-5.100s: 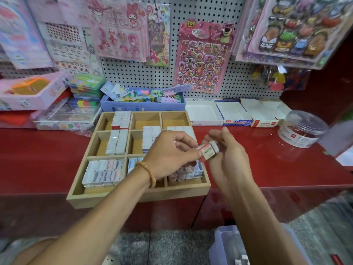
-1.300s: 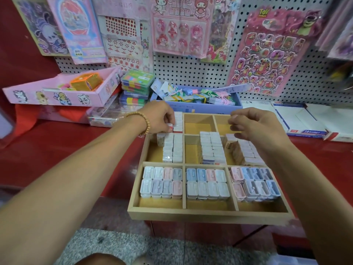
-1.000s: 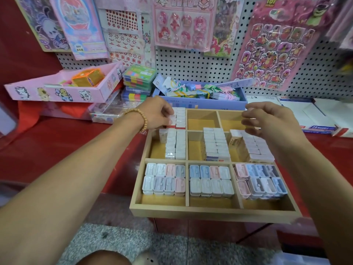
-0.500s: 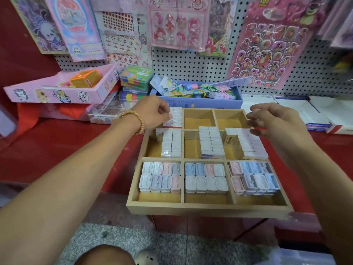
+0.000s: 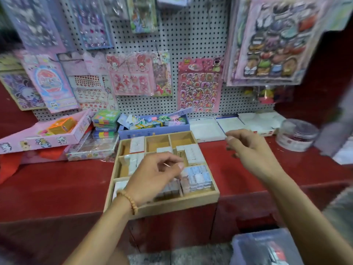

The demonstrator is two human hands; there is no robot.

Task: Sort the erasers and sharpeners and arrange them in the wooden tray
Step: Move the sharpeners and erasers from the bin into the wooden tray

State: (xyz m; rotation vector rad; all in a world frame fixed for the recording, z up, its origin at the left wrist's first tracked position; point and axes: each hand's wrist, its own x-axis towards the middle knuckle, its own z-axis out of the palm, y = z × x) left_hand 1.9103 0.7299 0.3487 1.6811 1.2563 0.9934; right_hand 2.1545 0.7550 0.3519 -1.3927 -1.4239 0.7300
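The wooden tray (image 5: 162, 205) sits on the red counter, split into compartments. White erasers (image 5: 137, 144) stand in its back-left compartment, and more white erasers (image 5: 193, 153) fill the middle row. Pastel blue and pink sharpeners (image 5: 198, 177) fill the front right compartment. My left hand (image 5: 152, 176) hovers over the tray's middle and front with loosely curled fingers and nothing visible in it; it hides the compartments below. My right hand (image 5: 248, 152) hangs above the counter just right of the tray, fingers loosely curled and empty. The image is blurred.
Behind the tray stand a blue box of stationery (image 5: 152, 130), a tilted pink box (image 5: 44, 134), a stack of colourful packs (image 5: 106, 121) and white cartons (image 5: 206, 129). A clear round tub (image 5: 296, 134) is far right. A plastic bin (image 5: 267, 247) sits on the floor.
My left hand has drawn back from the back-left compartment to above the tray's middle. My right hand has moved right, off the tray. The camera has pulled back and tilted up.
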